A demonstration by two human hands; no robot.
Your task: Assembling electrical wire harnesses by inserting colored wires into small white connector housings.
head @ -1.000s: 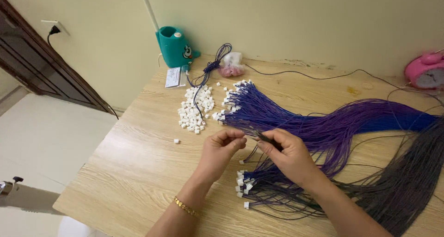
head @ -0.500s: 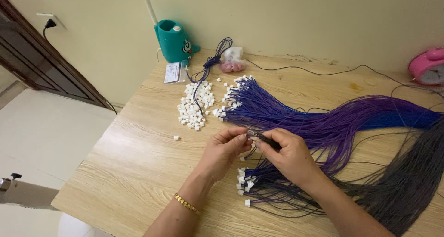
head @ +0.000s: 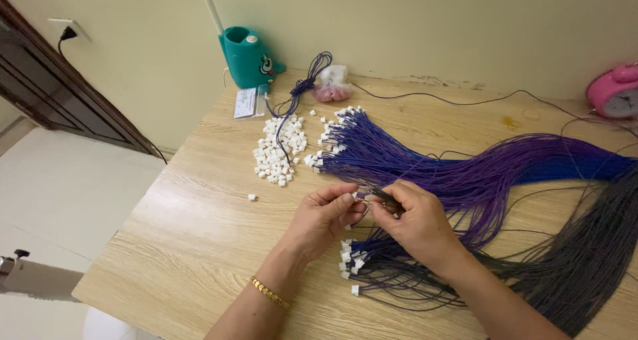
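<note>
Both hands — left hand (head: 323, 220), right hand (head: 413, 222) — fingers pinched on a half-hidden wire end (head: 372, 195).

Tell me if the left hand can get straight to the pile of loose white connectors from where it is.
Probably yes. The left hand sits on the near side of the pile of loose white connectors, with only bare wooden table between them. The purple wire bundle lies off to the right, out of that path.

Matt wood-grain table (head: 199, 200); seemingly plastic white connectors (head: 279, 151).
</note>
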